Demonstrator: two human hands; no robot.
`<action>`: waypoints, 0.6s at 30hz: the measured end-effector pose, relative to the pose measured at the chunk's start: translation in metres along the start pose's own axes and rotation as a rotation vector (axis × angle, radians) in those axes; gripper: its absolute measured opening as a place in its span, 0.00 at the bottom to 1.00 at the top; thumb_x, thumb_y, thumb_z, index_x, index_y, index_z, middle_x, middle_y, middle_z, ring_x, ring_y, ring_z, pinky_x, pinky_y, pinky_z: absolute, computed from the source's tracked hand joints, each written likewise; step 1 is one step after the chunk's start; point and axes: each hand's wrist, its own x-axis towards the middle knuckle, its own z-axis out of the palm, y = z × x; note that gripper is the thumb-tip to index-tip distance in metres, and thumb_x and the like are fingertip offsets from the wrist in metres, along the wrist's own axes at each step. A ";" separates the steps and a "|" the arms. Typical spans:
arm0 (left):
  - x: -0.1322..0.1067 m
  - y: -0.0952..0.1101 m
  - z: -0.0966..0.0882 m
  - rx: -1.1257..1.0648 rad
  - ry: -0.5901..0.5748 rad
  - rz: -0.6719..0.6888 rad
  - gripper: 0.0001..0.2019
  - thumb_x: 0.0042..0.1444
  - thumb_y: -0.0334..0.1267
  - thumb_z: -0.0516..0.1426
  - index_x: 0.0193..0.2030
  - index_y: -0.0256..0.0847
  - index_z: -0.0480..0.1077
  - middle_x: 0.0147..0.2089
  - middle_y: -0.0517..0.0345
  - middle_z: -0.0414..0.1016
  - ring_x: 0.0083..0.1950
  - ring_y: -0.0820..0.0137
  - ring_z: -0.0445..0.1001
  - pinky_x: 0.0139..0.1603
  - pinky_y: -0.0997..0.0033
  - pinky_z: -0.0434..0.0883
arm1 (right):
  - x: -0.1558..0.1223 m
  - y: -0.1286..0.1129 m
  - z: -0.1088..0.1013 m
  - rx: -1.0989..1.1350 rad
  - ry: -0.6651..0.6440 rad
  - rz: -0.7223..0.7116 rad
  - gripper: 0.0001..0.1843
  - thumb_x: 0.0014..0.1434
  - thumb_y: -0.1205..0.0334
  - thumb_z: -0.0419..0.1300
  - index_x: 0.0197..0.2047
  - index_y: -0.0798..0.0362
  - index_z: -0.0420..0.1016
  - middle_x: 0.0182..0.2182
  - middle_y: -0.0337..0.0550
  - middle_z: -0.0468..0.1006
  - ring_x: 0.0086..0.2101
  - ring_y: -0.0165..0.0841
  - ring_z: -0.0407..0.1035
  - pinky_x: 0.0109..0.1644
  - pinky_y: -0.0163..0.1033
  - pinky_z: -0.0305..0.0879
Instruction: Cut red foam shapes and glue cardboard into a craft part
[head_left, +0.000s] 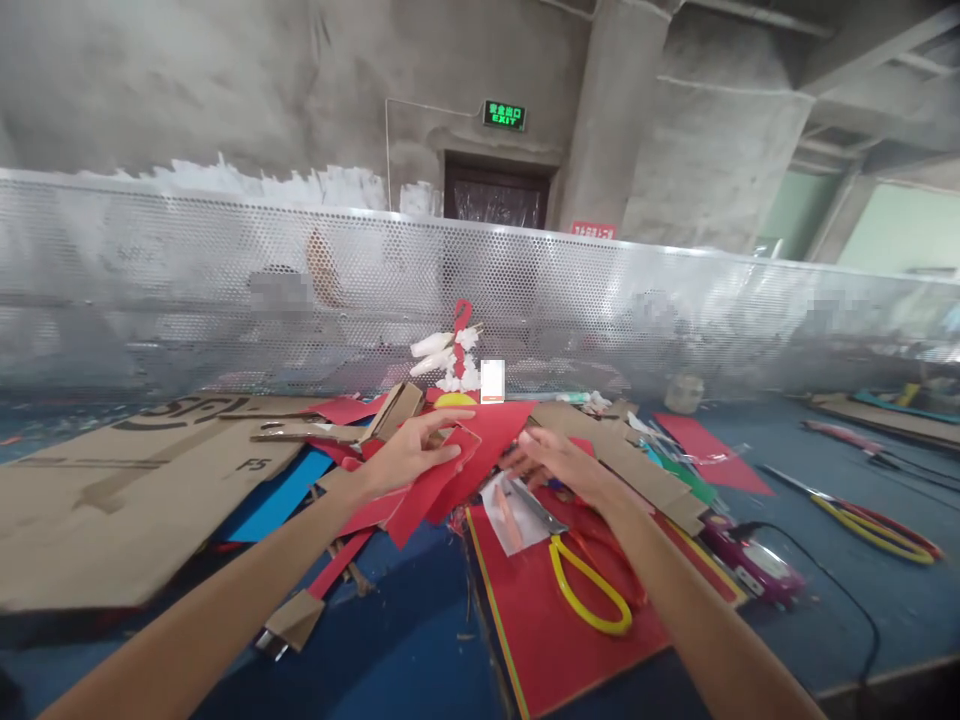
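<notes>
My left hand (405, 458) pinches a small piece of red card (463, 452) between thumb and fingers, over larger red sheets. To its right is my right hand (559, 462), fingers apart and slightly curled, smeared by motion and holding nothing visible. It hovers beside the large red sheet (504, 428); whether it touches the sheet I cannot tell. Below it, scissors with yellow and red handles (591, 600) lie on a red board (540, 650), their blades partly over a small white paper (504, 540).
Brown cardboard (150, 500) spreads across the left, with a blue sheet (274, 500) beside it. On the right are a second pair of scissors (870, 525), a purple corded device (757, 565) and a glass jar (684, 393). A perforated metal screen (360, 270) stands behind.
</notes>
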 end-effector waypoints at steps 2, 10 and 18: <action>-0.002 0.007 0.002 -0.008 -0.050 -0.009 0.29 0.62 0.47 0.61 0.69 0.45 0.64 0.50 0.50 0.80 0.36 0.70 0.78 0.38 0.67 0.77 | 0.015 -0.003 0.014 0.169 0.134 -0.077 0.28 0.56 0.39 0.67 0.50 0.53 0.74 0.40 0.48 0.84 0.36 0.38 0.79 0.34 0.38 0.75; -0.004 0.039 -0.028 0.220 -0.084 0.234 0.28 0.65 0.45 0.57 0.71 0.50 0.61 0.70 0.48 0.66 0.57 0.62 0.74 0.50 0.64 0.74 | 0.039 -0.045 -0.010 0.539 0.470 -0.577 0.19 0.47 0.57 0.74 0.40 0.49 0.75 0.39 0.39 0.83 0.38 0.33 0.77 0.45 0.38 0.75; -0.011 0.015 -0.082 0.795 -0.334 -0.171 0.28 0.57 0.37 0.60 0.65 0.46 0.64 0.57 0.49 0.75 0.52 0.61 0.75 0.45 0.68 0.69 | 0.035 0.040 -0.093 0.265 0.743 -0.252 0.29 0.37 0.58 0.74 0.44 0.51 0.73 0.39 0.44 0.82 0.35 0.37 0.77 0.40 0.41 0.74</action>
